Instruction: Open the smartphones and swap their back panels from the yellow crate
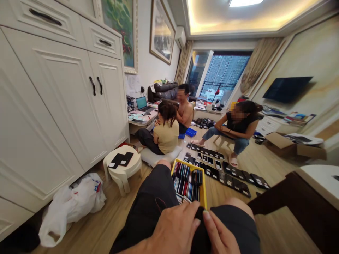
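Observation:
My left hand [174, 224] is closed in front of my lap, its fingers curled and the thumb bent beneath them. Close beside it, my right hand [221, 233] is closed too, with thumb and fingers pressed together. Something dark lies between the two hands; against my black shorts [144, 208] I cannot make out what it is. Just beyond my fingers, between my knees, stands a yellow bin [203, 183] packed with rows of thin phones [182, 178] on edge.
Rows of dark phones [230, 180] lie on the floor ahead. A round stool [108, 158] at left bears several dark devices. A white plastic bag [76, 201] sits by the cabinet [66, 88]. Three people sit beyond, near a laptop desk [144, 120]. A cardboard box [283, 148] stands right.

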`<state>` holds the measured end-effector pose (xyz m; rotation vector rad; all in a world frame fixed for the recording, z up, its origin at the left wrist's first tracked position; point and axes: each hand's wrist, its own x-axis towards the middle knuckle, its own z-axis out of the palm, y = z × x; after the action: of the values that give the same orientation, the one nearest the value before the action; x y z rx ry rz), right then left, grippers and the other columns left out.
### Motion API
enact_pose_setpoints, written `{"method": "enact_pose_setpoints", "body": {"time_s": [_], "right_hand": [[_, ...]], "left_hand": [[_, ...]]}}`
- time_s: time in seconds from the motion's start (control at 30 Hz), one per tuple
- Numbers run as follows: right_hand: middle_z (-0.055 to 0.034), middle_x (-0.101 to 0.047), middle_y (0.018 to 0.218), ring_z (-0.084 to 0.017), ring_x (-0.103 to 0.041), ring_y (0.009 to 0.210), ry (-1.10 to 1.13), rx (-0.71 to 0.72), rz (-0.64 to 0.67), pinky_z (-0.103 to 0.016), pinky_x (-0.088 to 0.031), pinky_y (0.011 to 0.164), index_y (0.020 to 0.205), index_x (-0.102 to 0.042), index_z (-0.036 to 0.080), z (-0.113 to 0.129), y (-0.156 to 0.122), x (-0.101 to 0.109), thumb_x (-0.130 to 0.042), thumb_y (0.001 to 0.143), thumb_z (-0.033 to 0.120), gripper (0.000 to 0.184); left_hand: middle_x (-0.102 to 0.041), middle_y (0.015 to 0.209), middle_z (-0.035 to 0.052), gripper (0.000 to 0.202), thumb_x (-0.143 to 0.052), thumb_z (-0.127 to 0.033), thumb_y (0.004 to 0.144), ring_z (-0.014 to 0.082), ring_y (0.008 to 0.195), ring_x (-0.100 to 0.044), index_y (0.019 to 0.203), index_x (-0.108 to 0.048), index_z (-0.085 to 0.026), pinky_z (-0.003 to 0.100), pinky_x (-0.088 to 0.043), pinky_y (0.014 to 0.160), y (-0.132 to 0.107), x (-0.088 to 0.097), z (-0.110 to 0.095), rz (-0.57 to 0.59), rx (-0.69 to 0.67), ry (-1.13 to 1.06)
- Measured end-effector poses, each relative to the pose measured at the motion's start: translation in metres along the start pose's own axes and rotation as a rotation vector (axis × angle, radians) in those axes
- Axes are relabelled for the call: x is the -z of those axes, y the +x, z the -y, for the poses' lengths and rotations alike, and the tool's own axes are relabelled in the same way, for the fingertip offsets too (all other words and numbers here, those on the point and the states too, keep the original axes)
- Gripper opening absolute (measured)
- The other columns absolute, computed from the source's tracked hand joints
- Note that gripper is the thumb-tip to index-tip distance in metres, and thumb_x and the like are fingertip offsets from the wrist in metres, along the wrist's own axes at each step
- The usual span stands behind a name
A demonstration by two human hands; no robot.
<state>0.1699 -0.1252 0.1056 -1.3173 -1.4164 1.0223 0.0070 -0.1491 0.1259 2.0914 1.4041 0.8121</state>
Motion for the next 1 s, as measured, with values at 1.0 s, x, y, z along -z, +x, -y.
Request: {"method": "enact_pose_setpoints", "body": {"time_s": [1.0], "right_hand": [[0.0022,-0.063,0.080,-0.013,-0.056,0.070,0.050,0.481,0.074,-0.023,-0.043,0.064,0.093,-0.064,0.023,0.017,0.001,0.011,-0.050,0.105,0.034,0.022]], "left_hand": [[-0.068,0.102,-0.0011,0.025,-0.064,-0.003,0.091,0.0074,0.095,-0.067,0.107,-0.068,-0.021,0.013,-0.052,0.092,0.008,0.011,-0.032,-0.511,-0.244,-0.070]]}}
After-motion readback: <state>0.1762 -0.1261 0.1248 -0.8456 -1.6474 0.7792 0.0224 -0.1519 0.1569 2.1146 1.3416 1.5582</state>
